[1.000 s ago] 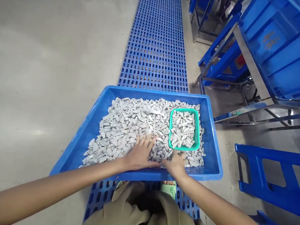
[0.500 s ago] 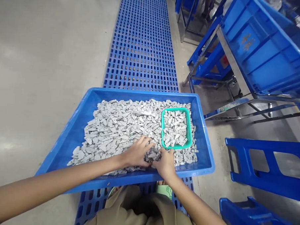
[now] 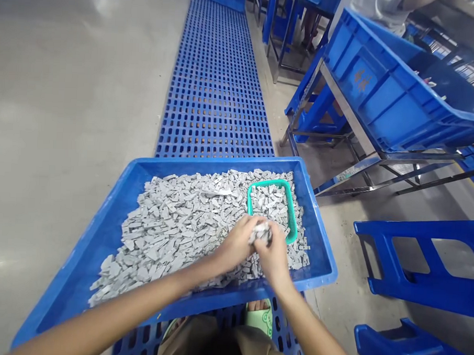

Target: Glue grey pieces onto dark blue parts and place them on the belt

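A wide blue tray (image 3: 316,238) is spread with many small grey angular pieces (image 3: 180,222); their exact kind is too small to make out. On top of them, toward the tray's right end, sits a green plastic basket (image 3: 293,211) partly filled with the same pieces. My left hand (image 3: 240,240) and my right hand (image 3: 273,252) are cupped together around a clump of grey pieces (image 3: 261,232). Both hands are raised at the basket's near left corner and hide part of its near rim. Motion blurs the fingers slightly.
Blue perforated floor mats (image 3: 217,93) run under and beyond the tray. To the right, a large blue bin (image 3: 382,95) rests on a metal stand (image 3: 353,114), with a person (image 3: 380,11) behind it. Blue plastic stools (image 3: 422,259) stand at the lower right.
Both hands have come up out of the pieces near the tray's front edge and moved toward the basket, with a clump of grey pieces between them. The camera view has shifted slightly.
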